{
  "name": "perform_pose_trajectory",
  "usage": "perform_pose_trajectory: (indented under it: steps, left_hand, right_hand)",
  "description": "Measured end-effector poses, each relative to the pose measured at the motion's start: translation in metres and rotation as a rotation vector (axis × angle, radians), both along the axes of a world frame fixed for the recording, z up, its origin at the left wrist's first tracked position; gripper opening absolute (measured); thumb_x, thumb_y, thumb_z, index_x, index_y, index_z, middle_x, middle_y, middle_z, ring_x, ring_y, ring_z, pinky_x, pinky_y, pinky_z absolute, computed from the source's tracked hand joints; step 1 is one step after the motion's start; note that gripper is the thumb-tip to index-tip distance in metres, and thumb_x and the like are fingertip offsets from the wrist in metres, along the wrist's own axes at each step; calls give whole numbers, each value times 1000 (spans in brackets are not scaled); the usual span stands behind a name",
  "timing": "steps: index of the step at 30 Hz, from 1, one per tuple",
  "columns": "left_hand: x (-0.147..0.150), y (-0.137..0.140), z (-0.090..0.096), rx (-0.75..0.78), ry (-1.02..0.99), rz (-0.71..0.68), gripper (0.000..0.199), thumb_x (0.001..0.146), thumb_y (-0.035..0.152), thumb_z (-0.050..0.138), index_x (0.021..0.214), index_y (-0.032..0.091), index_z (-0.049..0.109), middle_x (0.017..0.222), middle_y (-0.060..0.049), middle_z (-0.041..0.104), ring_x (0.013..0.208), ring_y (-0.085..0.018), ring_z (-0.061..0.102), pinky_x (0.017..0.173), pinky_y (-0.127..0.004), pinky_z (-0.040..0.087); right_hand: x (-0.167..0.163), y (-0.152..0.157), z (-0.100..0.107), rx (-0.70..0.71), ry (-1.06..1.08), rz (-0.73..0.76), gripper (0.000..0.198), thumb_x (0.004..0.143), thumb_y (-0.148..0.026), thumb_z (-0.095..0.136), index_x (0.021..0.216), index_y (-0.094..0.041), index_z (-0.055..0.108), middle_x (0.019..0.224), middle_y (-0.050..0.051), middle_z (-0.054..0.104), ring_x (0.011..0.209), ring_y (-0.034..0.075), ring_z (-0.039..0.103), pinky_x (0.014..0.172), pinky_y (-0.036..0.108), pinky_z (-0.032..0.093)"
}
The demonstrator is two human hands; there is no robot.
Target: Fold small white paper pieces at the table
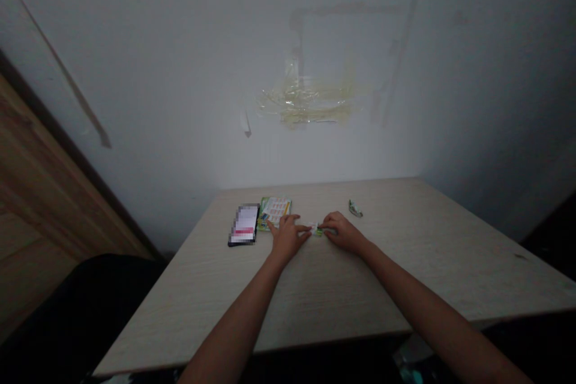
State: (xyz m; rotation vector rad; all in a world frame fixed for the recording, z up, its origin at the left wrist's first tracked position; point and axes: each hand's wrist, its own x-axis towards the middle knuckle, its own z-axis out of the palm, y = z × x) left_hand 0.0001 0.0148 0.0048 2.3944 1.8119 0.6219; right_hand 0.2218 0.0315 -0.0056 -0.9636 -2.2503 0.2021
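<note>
A small white-and-green piece (315, 230), like a little printed wrapper or sticker, lies between my two hands just above the table. My left hand (287, 236) has its thumb and index finger together at the piece's left edge, while its other fingers are spread toward the printed booklet or packet. From the other side my right hand (341, 230) pinches the green right end, its remaining fingers curled. The green and white booklet or packet (275, 209) lies flat just beyond my left hand, partly covered by it. Exactly what the small piece is I cannot make out.
A dark-edged phone (244, 225) with a blurred screen lies left of the booklet. Toward the back right is a crumpled green-and-white scrap (355, 209). The pale wooden table (333, 294) meets a wall (189, 72) with old tape marks. A wooden panel (49, 174) stands at left.
</note>
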Motion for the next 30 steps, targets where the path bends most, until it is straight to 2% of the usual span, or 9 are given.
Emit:
perform_pose_trajectory:
  steps: [4,7,11,18,30]
  left_hand:
    - [0,-1,1,-8,1,-18,22,86,47,61,105,49,70,137,2,53,133,-30,35,106,-76,-5]
    - [0,-2,0,12,-8,-31,25,85,47,61,109,48,68,136,1,53,133,-31,36,106,-77,-3]
    - [-1,-1,0,27,-27,-49,25,81,47,65,106,46,70,136,1,52,132,-31,37,106,-77,-3]
    - [-1,2,-5,46,-68,-35,16,81,46,68,96,43,73,131,1,56,130,-29,40,107,-76,0]
    - [-1,3,-7,28,-71,-10,17,80,48,68,95,44,73,130,2,58,130,-29,41,107,-77,-1]
  right_hand:
    - [-1,1,0,14,15,15,16,82,-16,61,89,-22,74,105,9,66,105,23,56,96,41,44]
    - [-2,1,0,-22,16,26,18,83,-15,60,91,-22,73,98,8,68,100,21,58,93,38,45]
    - [-2,2,0,7,-30,8,15,84,-18,62,93,-21,74,92,7,67,96,21,58,90,37,45]
    - [-1,2,1,40,-59,37,12,86,-21,63,92,-22,74,91,8,67,95,21,57,87,36,44]
    - [-2,2,2,1,-79,11,15,89,-23,60,91,-21,74,91,8,66,96,21,56,87,35,42]
